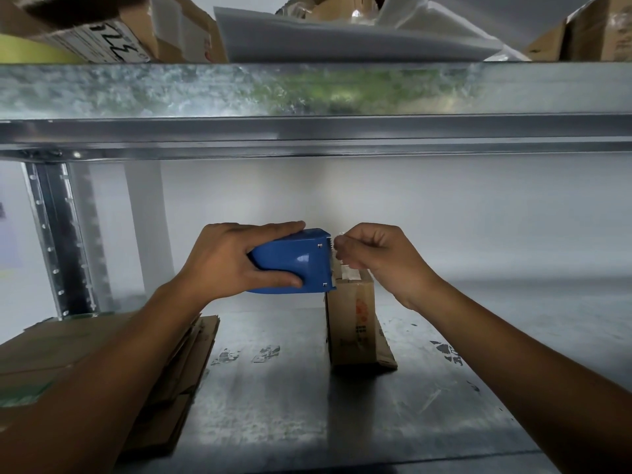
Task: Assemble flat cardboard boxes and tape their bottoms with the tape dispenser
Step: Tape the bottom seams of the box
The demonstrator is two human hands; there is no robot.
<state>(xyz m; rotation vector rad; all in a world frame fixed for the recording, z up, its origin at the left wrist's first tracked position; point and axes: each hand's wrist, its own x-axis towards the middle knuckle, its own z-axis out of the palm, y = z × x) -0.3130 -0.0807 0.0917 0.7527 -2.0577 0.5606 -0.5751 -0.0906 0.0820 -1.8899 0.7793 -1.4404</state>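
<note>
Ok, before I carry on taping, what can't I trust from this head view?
Tape roll: hidden inside the blue tape dispenser shell, head view.
Top of the small box: covered by the dispenser and the right hand.
Tape end: clear, blurred, in the right hand's pinch.
Flat cardboard stack: cut by the left edge, crossed by the left forearm.
Box print: too small to read.

Galvanised steel shelf (294,398) under an upper shelf beam (307,131), perforated upright (58,234) left, pale wall (444,206) behind.

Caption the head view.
Left hand grips blue plastic tape dispenser; right hand pinches clear tape end above small brown cardboard box.
</note>
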